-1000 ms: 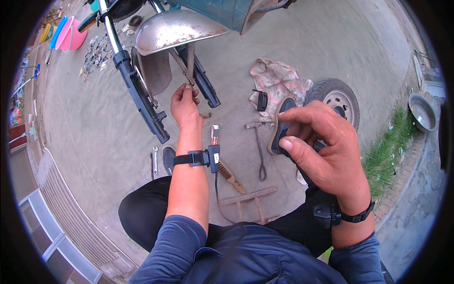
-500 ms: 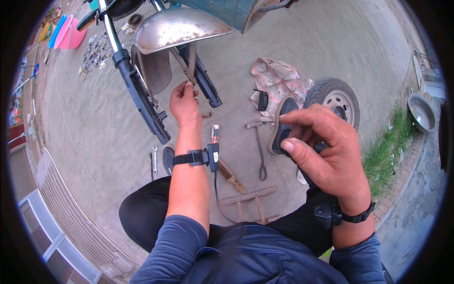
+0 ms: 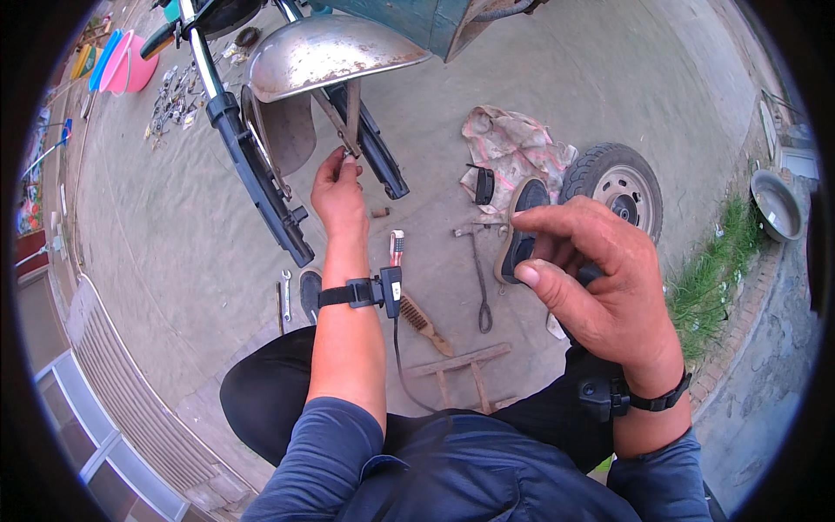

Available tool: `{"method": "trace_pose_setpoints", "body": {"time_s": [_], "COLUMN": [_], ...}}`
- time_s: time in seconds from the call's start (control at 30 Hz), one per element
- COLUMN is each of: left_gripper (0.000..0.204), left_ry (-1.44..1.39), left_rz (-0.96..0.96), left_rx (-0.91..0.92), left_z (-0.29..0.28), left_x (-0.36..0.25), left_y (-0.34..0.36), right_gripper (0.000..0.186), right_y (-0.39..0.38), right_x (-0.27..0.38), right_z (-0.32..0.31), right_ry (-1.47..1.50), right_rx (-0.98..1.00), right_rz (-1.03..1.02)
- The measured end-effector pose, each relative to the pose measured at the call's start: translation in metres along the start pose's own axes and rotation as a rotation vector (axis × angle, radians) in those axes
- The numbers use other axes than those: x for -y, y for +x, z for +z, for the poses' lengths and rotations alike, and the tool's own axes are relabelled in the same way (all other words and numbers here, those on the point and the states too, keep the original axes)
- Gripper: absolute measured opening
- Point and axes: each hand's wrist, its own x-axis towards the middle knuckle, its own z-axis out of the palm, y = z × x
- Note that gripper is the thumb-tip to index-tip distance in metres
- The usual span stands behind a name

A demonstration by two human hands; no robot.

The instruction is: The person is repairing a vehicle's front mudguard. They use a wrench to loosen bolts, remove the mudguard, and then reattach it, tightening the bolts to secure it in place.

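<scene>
My left hand [image 3: 339,198] reaches forward, fingers pinched at the lower end of a flat metal mudguard brace [image 3: 351,113]. Whether a small fastener sits between those fingertips is hidden. The brace hangs beneath a worn silver mudguard [image 3: 335,54], between two dark fork legs [image 3: 254,174] that have no wheel between them. My right hand [image 3: 600,283] is raised at the right, over my shoe [image 3: 526,230]. Its fingers are curled, with a gap between thumb and forefinger and nothing visible in them.
On the ground lie a wire brush [image 3: 424,324], a long-handled metal tool [image 3: 481,278], a spanner [image 3: 287,294] and a wooden frame [image 3: 461,361]. A wheel with tyre [image 3: 616,187] and a stained cloth [image 3: 513,148] lie right, near a metal basin [image 3: 774,206]. Small parts [image 3: 181,97] are scattered far left.
My left fingers have shifted slightly at the brace's lower end. My right hand holds nearly the same pose, and the mudguard and fork legs stay put.
</scene>
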Motion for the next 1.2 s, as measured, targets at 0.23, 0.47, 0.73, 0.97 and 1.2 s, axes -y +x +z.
{"method": "trace_pose_setpoints", "body": {"time_s": [0.23,0.47,0.73,0.97,1.2], "left_gripper": [0.028,0.024,0.026,0.025,0.021], "left_ry": [-0.059,-0.040,-0.035,0.004,-0.045], "left_rz": [-0.047,0.041,0.076,0.091,0.064], "left_rx": [-0.028,0.001,-0.032,-0.014,-0.006], "left_z": [0.003,0.002,0.002,0.002,-0.001], "left_x": [-0.007,-0.004,0.001,-0.001,0.001], "left_y": [-0.002,0.002,0.003,0.004,0.006], "right_gripper": [0.033,0.033,0.036,0.036,0.037], "right_y": [0.000,0.000,0.000,0.000,0.000], "right_x": [0.000,-0.004,-0.003,-0.004,-0.003], "right_z": [0.001,0.002,0.003,0.003,0.002], "right_ry": [-0.005,0.007,0.020,0.012,0.020], "right_rx": [-0.004,-0.003,-0.013,-0.012,-0.007], "right_rz": [-0.012,-0.027,-0.025,-0.025,-0.017]}}
